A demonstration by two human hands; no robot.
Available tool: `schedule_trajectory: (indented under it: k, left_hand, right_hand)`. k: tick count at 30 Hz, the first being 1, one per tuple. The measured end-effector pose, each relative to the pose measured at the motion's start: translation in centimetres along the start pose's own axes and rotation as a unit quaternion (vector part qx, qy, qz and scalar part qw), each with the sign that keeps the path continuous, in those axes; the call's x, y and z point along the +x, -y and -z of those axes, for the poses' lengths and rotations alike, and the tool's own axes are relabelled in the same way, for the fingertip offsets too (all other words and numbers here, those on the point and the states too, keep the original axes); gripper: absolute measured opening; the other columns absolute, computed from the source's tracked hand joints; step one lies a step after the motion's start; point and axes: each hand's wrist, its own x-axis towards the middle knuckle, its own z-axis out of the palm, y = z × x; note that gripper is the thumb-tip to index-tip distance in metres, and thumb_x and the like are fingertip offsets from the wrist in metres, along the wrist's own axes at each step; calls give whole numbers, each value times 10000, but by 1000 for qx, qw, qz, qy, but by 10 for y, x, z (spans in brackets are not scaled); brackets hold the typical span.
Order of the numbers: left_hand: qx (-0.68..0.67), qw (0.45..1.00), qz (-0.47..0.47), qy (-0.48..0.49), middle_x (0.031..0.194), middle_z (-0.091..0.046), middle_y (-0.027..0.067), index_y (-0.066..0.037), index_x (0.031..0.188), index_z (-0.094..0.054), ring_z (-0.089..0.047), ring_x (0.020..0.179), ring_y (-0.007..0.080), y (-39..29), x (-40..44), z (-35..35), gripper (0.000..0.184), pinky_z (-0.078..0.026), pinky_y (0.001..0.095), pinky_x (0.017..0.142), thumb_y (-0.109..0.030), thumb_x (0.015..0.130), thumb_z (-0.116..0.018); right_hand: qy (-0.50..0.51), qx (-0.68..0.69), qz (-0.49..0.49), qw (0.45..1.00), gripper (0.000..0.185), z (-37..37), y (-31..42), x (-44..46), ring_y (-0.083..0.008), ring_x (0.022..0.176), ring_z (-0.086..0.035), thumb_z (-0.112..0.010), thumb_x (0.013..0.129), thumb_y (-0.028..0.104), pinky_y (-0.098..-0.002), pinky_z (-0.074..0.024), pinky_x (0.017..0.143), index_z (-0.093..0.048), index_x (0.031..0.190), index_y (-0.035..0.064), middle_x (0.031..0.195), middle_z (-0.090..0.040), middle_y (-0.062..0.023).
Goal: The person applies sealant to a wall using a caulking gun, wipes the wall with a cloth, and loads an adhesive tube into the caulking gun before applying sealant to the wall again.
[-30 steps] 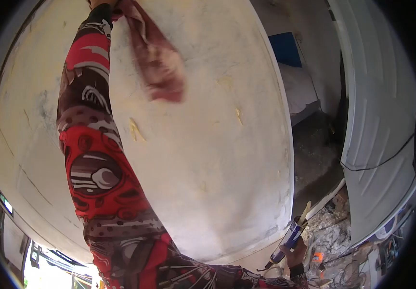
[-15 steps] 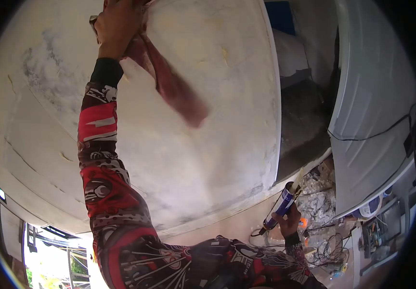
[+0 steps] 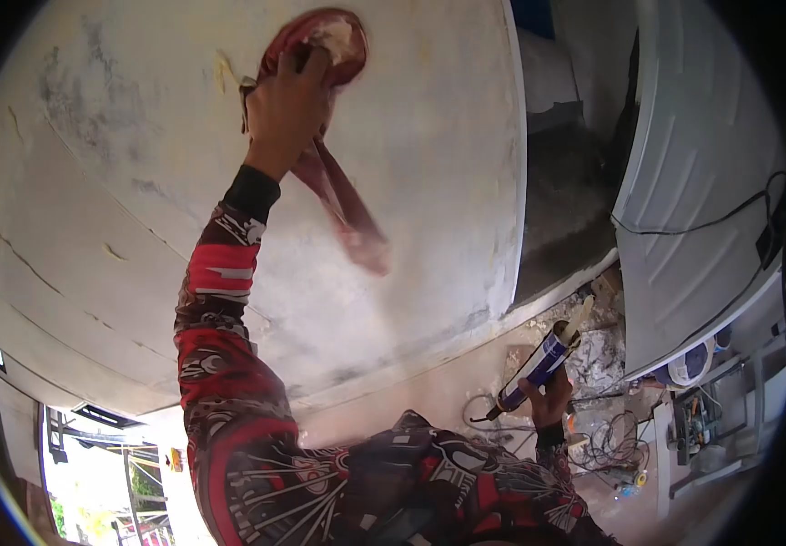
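The left hand [image 3: 293, 109] is raised against a large off-white wall panel [image 3: 420, 173], with the fingers closed on a dark red cloth [image 3: 339, 197]. The upper part of the cloth is bunched around and above the fingers and shows a pale patch; the lower part hangs below the hand, diagonally toward the lower right, and its end is blurred. The right hand [image 3: 549, 399] is positioned low on the right, well apart from the left hand, and is clamped around a blue and white cylindrical cartridge in a dark applicator [image 3: 539, 362]. The applicator is tilted: its pale, translucent nozzle [image 3: 580, 318] points to the upper right, and its dark hooked rod end [image 3: 487, 417] points to the lower left. Both forearms are covered by a red, black and white patterned garment [image 3: 320, 482] with dark cuffs. The wall panel carries yellowish streaks, grey smudges and thin dark lines. To its right is an opening with a dark grey floor [image 3: 566, 191], bordered by a ribbed, light grey panel [image 3: 693, 155] with a black cable [image 3: 684, 231] across it. Below, tangled cables [image 3: 616, 446] lie on the floor near the right hand, and a blue and white container [image 3: 687, 368] stands farther right.
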Motion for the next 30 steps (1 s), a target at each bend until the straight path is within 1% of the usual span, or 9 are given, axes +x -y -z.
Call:
schedule_trajectory:
  k: [4,9,14,17,19,20,23,27,30]
  left_hand:
    - [5,996,-88,-2,1066,-652,120,-259,1154,-612,-699,665,287,12,-53,-36,334,-568,426,506,-263,836,-714]
    - [38,990,-134,20,1091,-655,109,-243,1097,-648,-670,703,247,39,-136,-43,262,-544,391,516,-253,840,-695]
    - [102,995,0,14,1199,-621,50,-293,1128,-657,-681,799,218,104,-250,-39,380,-512,426,587,-349,770,-774]
    - [122,988,52,-80,1222,-621,24,-316,1146,-666,-690,829,214,150,-275,-25,414,-500,419,612,-361,753,-787]
    - [112,984,64,-124,1214,-674,64,-218,1237,-655,-707,882,240,187,-257,-11,484,-496,476,643,-346,781,-759]
    - [165,971,128,-116,1192,-666,169,-94,1263,-631,-693,902,338,198,-232,11,456,-512,441,638,-222,836,-725]
    - [164,937,177,-254,1147,-682,154,-99,1228,-633,-683,868,338,244,-172,59,387,-453,502,683,-257,881,-700]
    - [138,929,170,-299,1094,-673,151,-86,1190,-614,-658,902,388,229,-206,37,380,-441,496,714,-287,884,-716]
    - [61,949,250,-182,1029,-613,154,-15,1198,-542,-582,999,411,159,-339,-34,428,-378,541,806,-273,889,-687]
  right_hand:
    - [-10,-11,-29,999,608,-2,5,-1,-160,926,-616,-859,759,194,-310,-502,842,-577,1242,-45,1012,-652,-54]
    - [-20,16,-7,1000,564,-4,-2,-3,-154,892,-600,-844,767,168,-312,-497,817,-581,1225,-32,985,-638,-47]
    - [-13,56,-38,998,643,-3,-3,0,-170,970,-596,-840,767,120,-308,-490,874,-545,1312,-51,1086,-633,-63]
    - [2,61,-12,998,724,5,-20,5,-198,1035,-598,-859,765,120,-322,-496,908,-515,1375,-64,1182,-625,-94]
    - [3,23,40,999,785,8,-29,12,-210,1031,-604,-874,765,151,-336,-503,898,-488,1410,-77,1204,-633,-107]
    - [14,-7,25,1000,793,7,-24,16,-213,1025,-604,-871,772,177,-338,-504,895,-483,1413,-79,1204,-632,-108]
    - [30,-20,15,999,802,2,-5,16,-213,1018,-602,-864,787,238,-341,-504,890,-479,1413,-83,1201,-632,-115]
    - [47,0,36,998,780,-8,-8,20,-212,1029,-597,-854,805,256,-339,-501,897,-482,1401,-83,1200,-629,-118]
    - [54,-11,-14,998,767,-16,-9,21,-210,1041,-603,-867,797,174,-350,-512,904,-474,1401,-88,1217,-627,-126]
